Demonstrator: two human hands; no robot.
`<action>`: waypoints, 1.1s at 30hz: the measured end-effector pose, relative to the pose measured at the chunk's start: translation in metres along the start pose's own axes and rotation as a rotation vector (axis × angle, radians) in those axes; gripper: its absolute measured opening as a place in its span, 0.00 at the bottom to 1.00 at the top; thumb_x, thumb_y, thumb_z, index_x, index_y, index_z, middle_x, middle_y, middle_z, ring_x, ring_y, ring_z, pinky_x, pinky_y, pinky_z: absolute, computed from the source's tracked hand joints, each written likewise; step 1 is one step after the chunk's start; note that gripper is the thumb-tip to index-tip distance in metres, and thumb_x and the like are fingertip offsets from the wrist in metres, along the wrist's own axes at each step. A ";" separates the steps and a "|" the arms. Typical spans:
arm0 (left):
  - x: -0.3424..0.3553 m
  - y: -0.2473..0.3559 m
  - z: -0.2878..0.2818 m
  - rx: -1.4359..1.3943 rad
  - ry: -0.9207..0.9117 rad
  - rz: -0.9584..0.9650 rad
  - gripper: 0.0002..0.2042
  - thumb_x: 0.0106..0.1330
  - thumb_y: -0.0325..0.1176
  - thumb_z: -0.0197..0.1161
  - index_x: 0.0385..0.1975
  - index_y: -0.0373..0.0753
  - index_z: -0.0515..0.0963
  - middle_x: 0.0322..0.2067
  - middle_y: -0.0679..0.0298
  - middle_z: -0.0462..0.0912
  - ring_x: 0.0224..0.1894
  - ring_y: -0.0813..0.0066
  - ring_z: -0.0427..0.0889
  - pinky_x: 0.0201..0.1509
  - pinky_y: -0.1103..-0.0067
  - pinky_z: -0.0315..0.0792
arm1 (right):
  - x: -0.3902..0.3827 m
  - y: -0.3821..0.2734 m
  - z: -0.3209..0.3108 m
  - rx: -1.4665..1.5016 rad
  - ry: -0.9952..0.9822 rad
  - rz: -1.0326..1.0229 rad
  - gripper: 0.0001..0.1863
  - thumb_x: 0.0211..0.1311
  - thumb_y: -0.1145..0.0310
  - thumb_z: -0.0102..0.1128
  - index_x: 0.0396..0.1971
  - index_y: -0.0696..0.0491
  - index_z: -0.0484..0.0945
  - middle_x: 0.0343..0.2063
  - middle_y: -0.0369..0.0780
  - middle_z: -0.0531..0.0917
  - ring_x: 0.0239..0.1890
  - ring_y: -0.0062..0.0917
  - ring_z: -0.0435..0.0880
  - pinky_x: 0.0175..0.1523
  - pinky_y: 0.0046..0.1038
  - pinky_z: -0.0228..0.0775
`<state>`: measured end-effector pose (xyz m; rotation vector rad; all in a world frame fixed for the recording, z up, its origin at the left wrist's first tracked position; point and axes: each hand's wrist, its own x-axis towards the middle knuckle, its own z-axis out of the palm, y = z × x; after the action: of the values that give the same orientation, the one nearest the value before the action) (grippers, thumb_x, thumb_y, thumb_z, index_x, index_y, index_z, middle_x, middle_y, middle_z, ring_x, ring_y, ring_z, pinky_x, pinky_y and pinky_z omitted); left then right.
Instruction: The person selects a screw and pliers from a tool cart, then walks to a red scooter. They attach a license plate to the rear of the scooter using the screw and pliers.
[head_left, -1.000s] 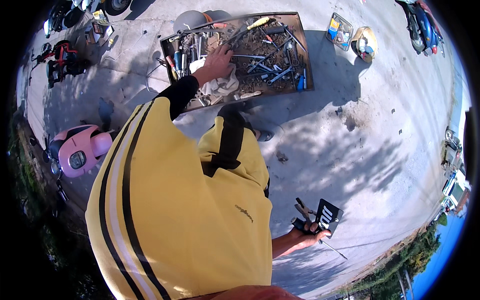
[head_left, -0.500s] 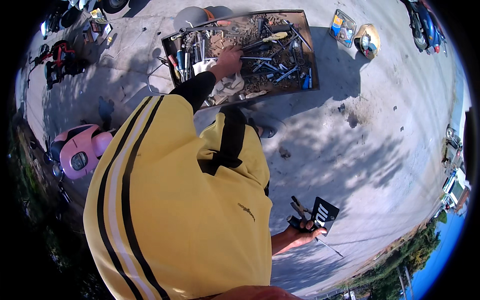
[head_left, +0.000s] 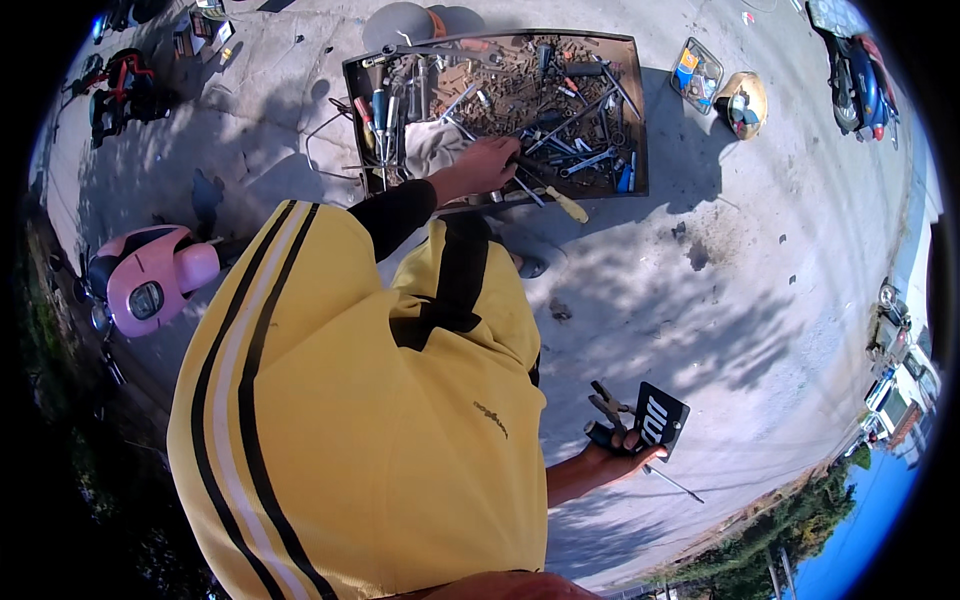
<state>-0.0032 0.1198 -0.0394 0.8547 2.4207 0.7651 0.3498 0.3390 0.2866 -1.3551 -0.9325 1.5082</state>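
Note:
My left hand (head_left: 486, 165) is over the front part of a shallow metal tool tray (head_left: 645, 120), fingers closed around the shaft of a screwdriver. Its yellow handle (head_left: 567, 204) juts out past the tray's front edge. A pale cloth (head_left: 432, 148) lies beside that wrist. Low on the right, my right hand (head_left: 612, 462) grips several things together: a black plate (head_left: 662, 415) with white markings, pliers (head_left: 608, 400) and a dark-handled screwdriver, whose thin shaft (head_left: 675, 486) sticks out below. The palm hides part of these tools.
Loose bolts, wrenches (head_left: 588, 162) and more screwdrivers fill the tray. To its right stand a rectangular basket (head_left: 697, 75) and a round tub (head_left: 745, 105) on the concrete. A pink scooter (head_left: 150, 290) is at left, a blue motorbike (head_left: 868, 90) at far right.
My left hand has come nearer and to the right from the tray's middle. The yellow-handled screwdriver has moved from the tray's back to its front edge. My right hand keeps its hold.

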 end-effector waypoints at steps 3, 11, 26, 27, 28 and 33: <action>0.019 -0.011 -0.003 -0.003 0.229 -0.001 0.18 0.64 0.38 0.61 0.52 0.38 0.74 0.56 0.55 0.76 0.60 0.55 0.73 0.65 0.63 0.67 | -0.001 0.000 0.002 -0.010 -0.009 0.001 0.25 0.68 0.43 0.59 0.37 0.54 0.76 0.15 0.29 0.69 0.14 0.12 0.60 0.19 0.17 0.55; 0.047 -0.026 0.007 0.250 0.154 -0.057 0.24 0.65 0.41 0.59 0.59 0.39 0.73 0.63 0.55 0.72 0.68 0.54 0.68 0.69 0.60 0.64 | -0.014 0.004 0.006 -0.066 0.025 -0.066 0.26 0.67 0.41 0.59 0.35 0.53 0.77 0.15 0.28 0.69 0.13 0.13 0.61 0.19 0.17 0.56; 0.014 -0.024 0.011 0.217 0.117 0.056 0.13 0.64 0.36 0.58 0.45 0.44 0.83 0.50 0.64 0.81 0.54 0.62 0.77 0.56 0.66 0.72 | -0.022 0.011 0.000 0.039 -0.013 0.010 0.25 0.67 0.41 0.58 0.36 0.53 0.76 0.15 0.29 0.67 0.14 0.13 0.59 0.19 0.16 0.56; 0.016 -0.026 0.009 0.216 0.095 0.055 0.12 0.64 0.36 0.58 0.44 0.45 0.83 0.48 0.64 0.81 0.54 0.62 0.77 0.55 0.66 0.73 | -0.022 0.010 0.001 0.030 0.009 0.019 0.25 0.68 0.41 0.58 0.36 0.53 0.76 0.15 0.29 0.67 0.14 0.12 0.59 0.19 0.16 0.56; 0.017 -0.029 0.006 0.195 0.109 0.072 0.12 0.64 0.36 0.58 0.44 0.45 0.83 0.49 0.64 0.81 0.54 0.61 0.77 0.55 0.65 0.73 | -0.022 0.010 0.002 0.027 0.018 0.015 0.25 0.68 0.42 0.57 0.36 0.53 0.76 0.15 0.29 0.67 0.14 0.12 0.59 0.19 0.16 0.56; 0.016 -0.032 -0.002 0.076 0.129 0.017 0.11 0.66 0.31 0.57 0.45 0.40 0.82 0.58 0.56 0.75 0.56 0.54 0.77 0.60 0.65 0.73 | -0.020 0.005 0.000 0.015 0.035 -0.003 0.24 0.70 0.43 0.56 0.36 0.52 0.76 0.15 0.29 0.67 0.13 0.12 0.58 0.19 0.16 0.55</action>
<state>-0.0290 0.1085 -0.0614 0.8812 2.5735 0.7606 0.3496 0.3178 0.2883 -1.3648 -0.8996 1.4822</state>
